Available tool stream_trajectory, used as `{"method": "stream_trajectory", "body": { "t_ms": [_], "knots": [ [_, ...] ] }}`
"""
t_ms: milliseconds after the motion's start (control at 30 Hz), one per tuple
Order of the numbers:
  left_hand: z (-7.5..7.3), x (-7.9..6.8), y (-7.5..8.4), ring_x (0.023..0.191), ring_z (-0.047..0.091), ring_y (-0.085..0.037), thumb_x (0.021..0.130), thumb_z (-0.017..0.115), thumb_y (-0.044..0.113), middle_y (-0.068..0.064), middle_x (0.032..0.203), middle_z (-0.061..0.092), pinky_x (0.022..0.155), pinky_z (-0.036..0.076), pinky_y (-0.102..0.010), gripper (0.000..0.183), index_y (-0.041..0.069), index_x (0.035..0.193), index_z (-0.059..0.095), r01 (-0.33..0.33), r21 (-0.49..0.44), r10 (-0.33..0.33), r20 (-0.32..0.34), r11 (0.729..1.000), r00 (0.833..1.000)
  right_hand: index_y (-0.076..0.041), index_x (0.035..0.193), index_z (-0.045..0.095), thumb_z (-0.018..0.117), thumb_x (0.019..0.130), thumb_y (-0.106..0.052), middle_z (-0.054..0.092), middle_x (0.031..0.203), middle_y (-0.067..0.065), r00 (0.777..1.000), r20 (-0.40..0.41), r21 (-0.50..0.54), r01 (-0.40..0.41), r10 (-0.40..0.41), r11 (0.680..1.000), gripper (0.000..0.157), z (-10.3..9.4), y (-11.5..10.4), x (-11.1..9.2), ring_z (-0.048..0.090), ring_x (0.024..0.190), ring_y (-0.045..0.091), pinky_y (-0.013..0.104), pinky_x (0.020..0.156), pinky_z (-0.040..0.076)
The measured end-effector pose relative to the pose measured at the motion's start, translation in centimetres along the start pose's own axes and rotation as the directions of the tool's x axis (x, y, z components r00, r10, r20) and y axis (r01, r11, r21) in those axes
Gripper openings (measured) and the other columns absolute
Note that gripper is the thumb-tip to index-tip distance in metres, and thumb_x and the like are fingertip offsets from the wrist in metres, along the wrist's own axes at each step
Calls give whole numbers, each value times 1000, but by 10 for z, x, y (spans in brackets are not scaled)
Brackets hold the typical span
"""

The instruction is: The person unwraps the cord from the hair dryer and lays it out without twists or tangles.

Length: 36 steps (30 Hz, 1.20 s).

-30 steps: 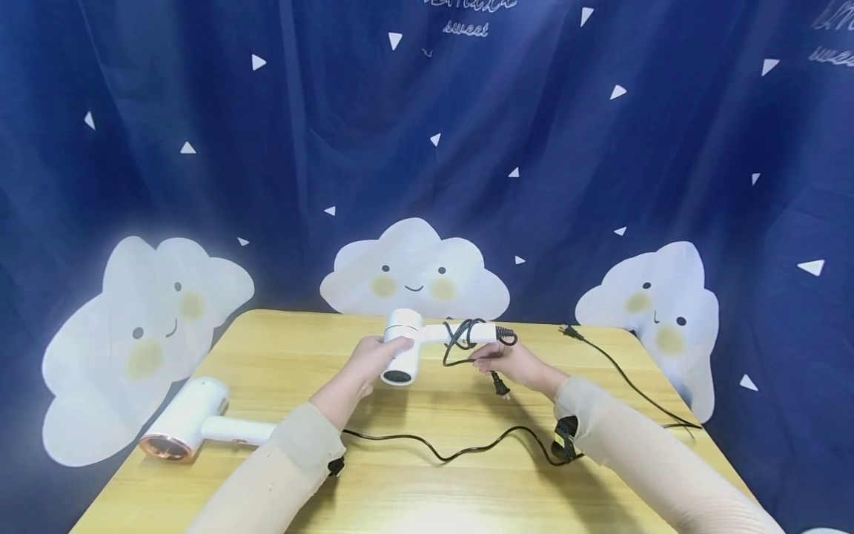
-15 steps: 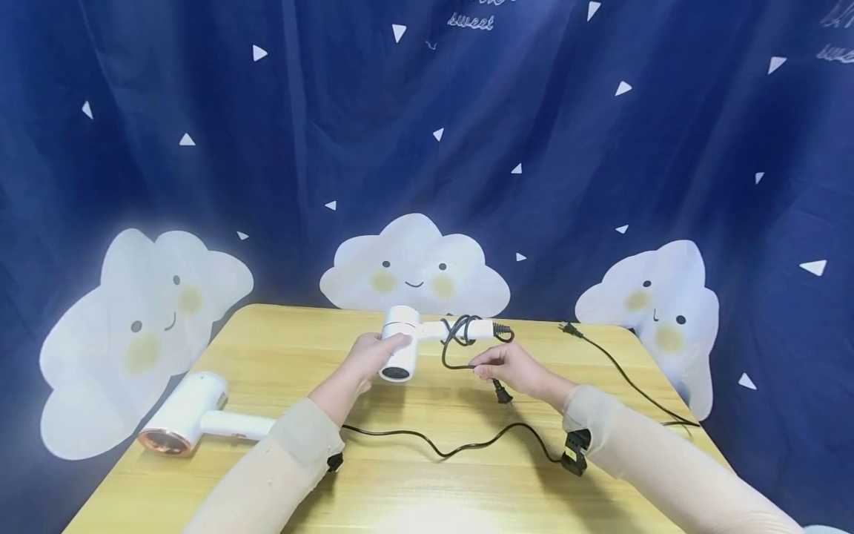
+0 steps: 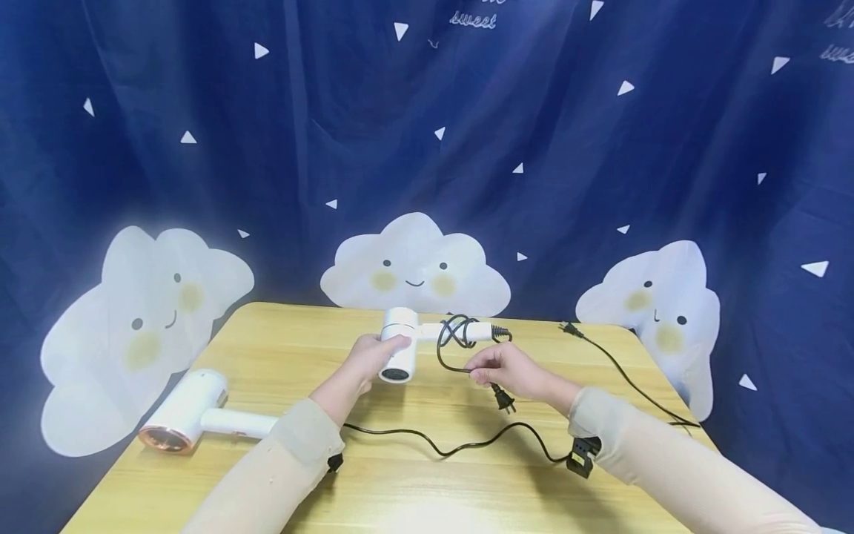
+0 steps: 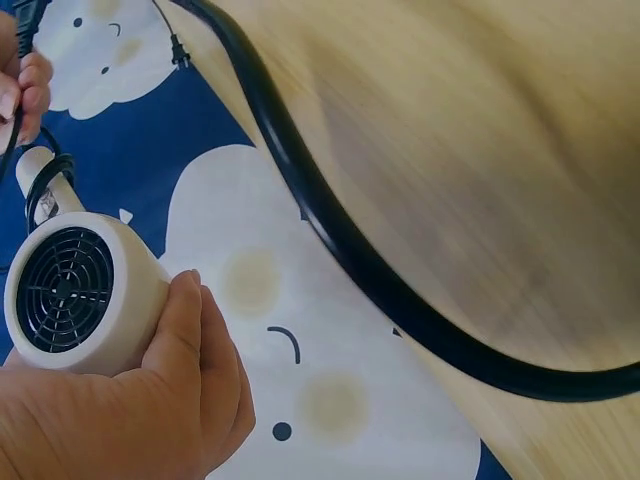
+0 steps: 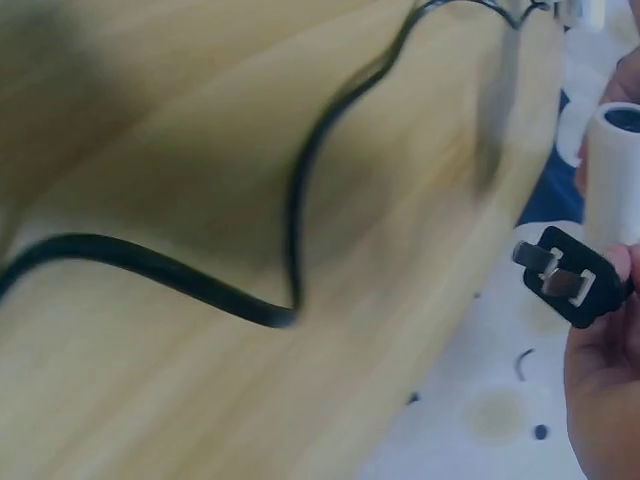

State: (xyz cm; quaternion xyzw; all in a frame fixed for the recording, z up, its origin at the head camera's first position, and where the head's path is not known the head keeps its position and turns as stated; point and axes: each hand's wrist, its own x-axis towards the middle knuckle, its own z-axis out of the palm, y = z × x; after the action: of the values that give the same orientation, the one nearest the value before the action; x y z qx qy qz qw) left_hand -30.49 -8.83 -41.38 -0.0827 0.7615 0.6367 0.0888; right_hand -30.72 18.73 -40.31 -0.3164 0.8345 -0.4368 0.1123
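My left hand (image 3: 365,360) grips a white hair dryer (image 3: 399,345) by its barrel, held above the far part of the table. Its handle points right, with a black cord (image 3: 458,331) looped round it. In the left wrist view the dark round grille (image 4: 66,290) at one end of the barrel faces the camera, fingers wrapped about the white body. My right hand (image 3: 512,371) pinches the cord near its end, just below the handle. From those fingers hangs a black two-pin plug (image 3: 504,399); its metal prongs (image 5: 550,268) show in the right wrist view.
A second white hair dryer (image 3: 190,415) with a copper-coloured rim lies at the table's left, its handle partly behind my left sleeve. A black cord (image 3: 443,454) runs across the wooden table (image 3: 414,497). Another plug (image 3: 571,330) lies at the back right. A blue curtain (image 3: 427,133) hangs behind.
My right hand has moved slightly down, drawing the cord end and plug a little lower. The loops on the handle have shifted and look looser. My left hand stays nearly in place.
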Motion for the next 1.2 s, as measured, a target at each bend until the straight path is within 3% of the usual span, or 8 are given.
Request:
{"method": "stream_trajectory", "body": {
  "t_ms": [233, 500, 667, 1067, 1200],
  "knots": [
    [0, 0, 0, 83, 59, -23, 74, 67, 47, -9, 94, 62, 73, 46, -40, 56, 2, 106, 58, 11, 4, -11, -7, 1000, 1000, -9, 95, 68, 61, 87, -9, 64, 78, -2, 994, 103, -168, 61, -44, 984, 10, -15, -38, 3, 61, 70, 17, 26, 62, 53],
    [-2, 2, -1, 82, 59, -22, 75, 67, 46, -9, 95, 62, 75, 46, -38, 55, 2, 107, 58, 1, 1, -1, -5, 1000, 1000, -6, 94, 69, 62, 86, -8, 67, 85, 4, 982, 162, -245, 131, -93, 961, 11, -36, -69, 11, 62, 72, 10, 23, 64, 54],
    [-1, 0, -1, 83, 60, -22, 74, 68, 45, -10, 96, 63, 74, 47, -35, 56, 2, 108, 57, -9, -4, 9, -5, 1000, 1000, -4, 96, 69, 62, 86, -9, 67, 86, 5, 983, 146, -304, 148, -107, 941, 13, -47, -80, 13, 61, 73, 10, 23, 65, 53],
    [-1, -3, -2, 86, 59, -22, 74, 68, 47, -9, 98, 62, 79, 46, -38, 59, 3, 111, 56, 6, -6, -6, 8, 1000, 1000, -9, 98, 69, 61, 88, -13, 68, 91, 3, 993, 5, -348, 110, -115, 931, 14, -73, -87, 23, 62, 77, 14, 28, 68, 52],
    [-1, -5, 0, 87, 59, -22, 74, 68, 47, -8, 98, 62, 79, 46, -39, 58, 3, 110, 56, 13, -9, -12, 12, 1000, 1000, -9, 98, 70, 62, 87, -12, 68, 93, 3, 989, -30, -397, 120, -144, 910, 14, -83, -87, 28, 63, 78, 14, 27, 70, 53]
  ]
}}
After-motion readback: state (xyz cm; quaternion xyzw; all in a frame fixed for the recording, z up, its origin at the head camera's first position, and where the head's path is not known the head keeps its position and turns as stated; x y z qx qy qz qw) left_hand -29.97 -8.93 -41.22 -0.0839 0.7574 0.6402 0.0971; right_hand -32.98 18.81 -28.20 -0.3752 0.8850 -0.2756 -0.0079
